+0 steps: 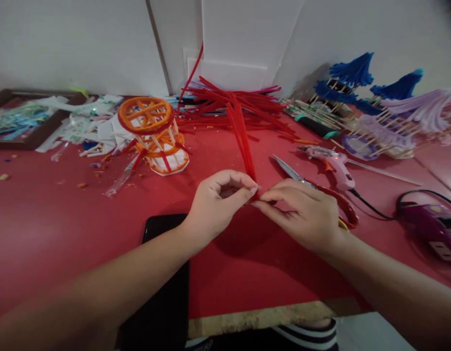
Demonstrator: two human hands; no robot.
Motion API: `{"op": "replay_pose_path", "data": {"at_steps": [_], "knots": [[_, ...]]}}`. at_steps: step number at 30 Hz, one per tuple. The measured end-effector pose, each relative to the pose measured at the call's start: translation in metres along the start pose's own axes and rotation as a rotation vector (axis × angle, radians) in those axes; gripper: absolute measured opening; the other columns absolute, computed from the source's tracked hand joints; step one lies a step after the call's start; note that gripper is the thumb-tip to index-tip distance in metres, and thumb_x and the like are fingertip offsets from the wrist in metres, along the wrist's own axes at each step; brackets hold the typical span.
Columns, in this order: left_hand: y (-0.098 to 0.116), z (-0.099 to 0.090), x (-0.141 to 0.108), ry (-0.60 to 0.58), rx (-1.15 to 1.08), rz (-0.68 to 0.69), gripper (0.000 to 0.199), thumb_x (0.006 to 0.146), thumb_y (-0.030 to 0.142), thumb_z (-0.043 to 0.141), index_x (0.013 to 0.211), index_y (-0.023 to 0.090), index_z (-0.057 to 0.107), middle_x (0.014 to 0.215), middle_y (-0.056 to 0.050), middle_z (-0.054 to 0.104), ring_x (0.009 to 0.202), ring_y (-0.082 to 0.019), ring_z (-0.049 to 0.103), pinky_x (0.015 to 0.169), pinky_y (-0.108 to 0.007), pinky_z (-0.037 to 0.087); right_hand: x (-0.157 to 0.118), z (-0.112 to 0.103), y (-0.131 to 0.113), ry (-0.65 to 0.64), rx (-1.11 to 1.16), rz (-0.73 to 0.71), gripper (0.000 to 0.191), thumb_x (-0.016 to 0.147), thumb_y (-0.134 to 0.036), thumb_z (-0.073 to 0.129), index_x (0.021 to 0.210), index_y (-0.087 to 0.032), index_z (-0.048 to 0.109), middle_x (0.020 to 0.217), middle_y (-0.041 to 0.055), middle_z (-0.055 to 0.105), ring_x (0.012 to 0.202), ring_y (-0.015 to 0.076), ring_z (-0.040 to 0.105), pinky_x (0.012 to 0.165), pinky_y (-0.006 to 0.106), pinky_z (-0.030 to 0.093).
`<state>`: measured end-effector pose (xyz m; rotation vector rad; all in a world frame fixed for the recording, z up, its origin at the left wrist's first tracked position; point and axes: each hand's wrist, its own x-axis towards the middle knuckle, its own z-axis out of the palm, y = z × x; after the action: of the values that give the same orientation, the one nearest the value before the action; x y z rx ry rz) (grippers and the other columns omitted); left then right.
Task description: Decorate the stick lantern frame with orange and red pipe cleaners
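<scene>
A bundle of red pipe cleaners point(242, 139) stands up from my fingers, its lower end pinched and its upper ends fanning slightly apart. My left hand point(221, 202) grips that lower end between thumb and forefinger. From the other side my right hand point(302, 209) pinches the same end, thumb and forefinger pressed together; the very tip is hidden by the fingers. Scissors point(289, 169) with red handles lie partly beneath my right hand. To the left stands an orange, red and white carousel-like model point(155, 134) made of pipe cleaners and sticks.
Loose red pipe cleaners point(210, 105) are heaped at the back. A pink glue gun point(333, 165) lies at right, its cord near a purple power strip point(430, 226). Blue and lilac models point(389, 119) stand behind. A black phone-like slab point(163, 292) lies under my left forearm.
</scene>
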<state>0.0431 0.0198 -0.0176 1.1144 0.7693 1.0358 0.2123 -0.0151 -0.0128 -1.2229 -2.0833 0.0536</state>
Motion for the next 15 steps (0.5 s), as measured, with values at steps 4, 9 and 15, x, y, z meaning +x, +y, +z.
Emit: {"op": "replay_pose_path", "data": {"at_steps": [4, 9, 15], "knots": [[-0.001, 0.0001, 0.0003, 0.015, -0.032, -0.052, 0.011, 0.07, 0.023, 0.077, 0.078, 0.017, 0.072, 0.079, -0.002, 0.075, 0.073, -0.012, 0.068, 0.072, -0.024, 0.055, -0.0007, -0.0025, -0.0008, 0.022, -0.011, -0.035, 0.008, 0.087, -0.023, 0.06, 0.082, -0.026, 0.067, 0.077, 0.0022, 0.073, 0.07, 0.0154, 0.067, 0.068, 0.028, 0.052], [0.0005, 0.0009, 0.0002, 0.026, -0.054, -0.066, 0.016, 0.067, 0.025, 0.08, 0.079, 0.017, 0.074, 0.08, -0.002, 0.076, 0.075, -0.013, 0.069, 0.074, -0.024, 0.055, -0.0007, -0.0024, -0.0032, 0.022, -0.007, 0.025, 0.009, 0.084, -0.022, 0.062, 0.076, -0.022, 0.066, 0.07, 0.0026, 0.072, 0.061, 0.0143, 0.065, 0.059, 0.026, 0.048], [0.0024, 0.0003, 0.0003, 0.023, -0.047, -0.048, 0.013, 0.067, 0.024, 0.08, 0.076, 0.018, 0.074, 0.076, -0.001, 0.075, 0.071, -0.012, 0.068, 0.07, -0.024, 0.054, 0.002, 0.0017, -0.0031, -0.317, 0.696, 0.582, 0.029, 0.086, -0.044, 0.059, 0.076, -0.018, 0.065, 0.059, 0.0008, 0.065, 0.049, 0.0115, 0.059, 0.045, 0.023, 0.044]]}}
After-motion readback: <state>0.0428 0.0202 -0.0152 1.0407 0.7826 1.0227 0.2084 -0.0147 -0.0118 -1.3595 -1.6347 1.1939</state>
